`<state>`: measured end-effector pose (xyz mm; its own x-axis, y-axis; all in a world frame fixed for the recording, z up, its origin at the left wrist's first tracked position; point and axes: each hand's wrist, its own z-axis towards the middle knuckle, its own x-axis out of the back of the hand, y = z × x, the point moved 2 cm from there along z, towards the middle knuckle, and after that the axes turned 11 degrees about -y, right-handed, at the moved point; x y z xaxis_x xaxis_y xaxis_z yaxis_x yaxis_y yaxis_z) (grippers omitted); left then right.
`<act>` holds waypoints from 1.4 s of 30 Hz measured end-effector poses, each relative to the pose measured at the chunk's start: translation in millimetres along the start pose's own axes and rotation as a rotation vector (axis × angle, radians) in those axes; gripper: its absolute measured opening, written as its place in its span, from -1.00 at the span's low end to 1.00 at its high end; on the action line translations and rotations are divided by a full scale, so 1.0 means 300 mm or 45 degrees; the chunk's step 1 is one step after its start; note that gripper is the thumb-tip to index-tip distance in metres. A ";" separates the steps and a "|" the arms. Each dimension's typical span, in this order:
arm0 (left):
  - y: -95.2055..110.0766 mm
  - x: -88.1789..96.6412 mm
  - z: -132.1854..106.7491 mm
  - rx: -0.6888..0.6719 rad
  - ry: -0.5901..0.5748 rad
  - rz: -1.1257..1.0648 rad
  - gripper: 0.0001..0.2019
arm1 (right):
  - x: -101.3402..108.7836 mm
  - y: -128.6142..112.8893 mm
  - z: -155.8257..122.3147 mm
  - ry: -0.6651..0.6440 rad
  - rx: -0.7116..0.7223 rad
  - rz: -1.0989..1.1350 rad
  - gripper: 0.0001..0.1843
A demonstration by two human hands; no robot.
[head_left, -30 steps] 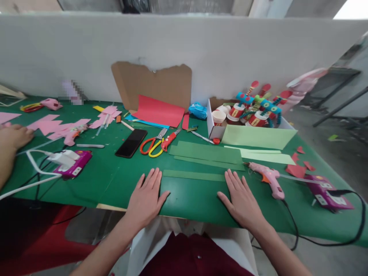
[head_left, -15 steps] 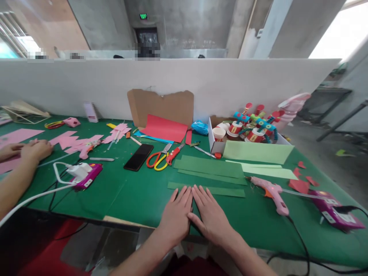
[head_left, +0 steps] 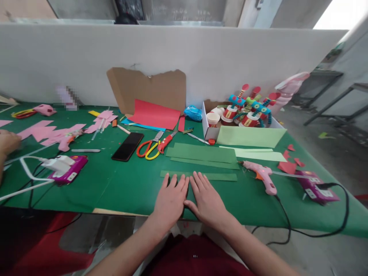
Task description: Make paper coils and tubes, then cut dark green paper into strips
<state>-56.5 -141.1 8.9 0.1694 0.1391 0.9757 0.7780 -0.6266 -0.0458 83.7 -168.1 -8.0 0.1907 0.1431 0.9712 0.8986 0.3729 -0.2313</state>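
Observation:
My left hand (head_left: 171,194) lies flat near the table's front edge, its fingers stretched out and slightly spread. Beside it rests my right hand (head_left: 207,197), also flat, with its thumb reaching toward the left hand. The fingertips of both touch or overlap a narrow green paper strip (head_left: 222,176). Just beyond lie wider green paper sheets (head_left: 204,152), partly stacked. To the right is a pink hot glue gun (head_left: 263,174) with a clear glue stick in its back. Scissors with red and yellow handles (head_left: 148,148) and a red-handled cutter (head_left: 166,142) sit to the left of the sheets.
A black phone (head_left: 128,146) lies left of the scissors. At the back right, a box (head_left: 250,136) holds paper cups and colourful figures. Purple power strips (head_left: 316,188) with cables flank the work area. Another person's hand (head_left: 8,142) is at the far left, near pink paper.
The camera view has tipped downward and shifted, so the table appears higher and further left. My left fingers have spread a little; both hands stay flat on the table.

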 end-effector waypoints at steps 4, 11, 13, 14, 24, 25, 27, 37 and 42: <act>-0.009 0.005 -0.016 0.073 0.016 0.039 -0.51 | 0.018 0.035 -0.026 -0.043 0.039 -0.011 -0.15; -0.105 -0.002 -0.083 0.175 0.090 0.134 -0.53 | 0.040 0.125 -0.102 -0.085 -0.028 -0.031 -0.16; -0.128 -0.002 -0.102 0.192 0.118 0.136 -0.54 | 0.046 0.150 -0.127 -0.080 -0.057 -0.052 -0.19; -0.139 -0.002 -0.109 0.201 0.131 0.130 -0.54 | 0.048 0.163 -0.141 -0.075 -0.072 -0.067 -0.19; -0.185 0.016 -0.135 0.280 0.214 0.067 -0.59 | 0.072 0.279 -0.237 0.054 -0.243 -0.221 -0.31; -0.167 0.023 -0.126 0.266 0.249 0.058 -0.59 | 0.075 0.259 -0.225 0.077 -0.239 -0.217 -0.32; -0.112 0.032 -0.095 0.168 0.295 0.034 -0.57 | 0.080 0.197 -0.185 0.090 -0.179 -0.194 -0.36; 0.050 0.020 0.067 -0.133 0.258 0.111 -0.57 | 0.053 0.044 -0.038 0.090 -0.053 -0.078 -0.53; 0.069 0.022 0.070 -0.241 0.245 0.298 -0.59 | 0.042 0.029 -0.038 0.122 -0.033 -0.226 -0.52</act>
<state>-26.4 -137.0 9.9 0.1987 -0.1608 0.9668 0.6030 -0.7576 -0.2499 98.3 -173.4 2.8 0.0643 -0.0110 0.9979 0.9309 0.3610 -0.0561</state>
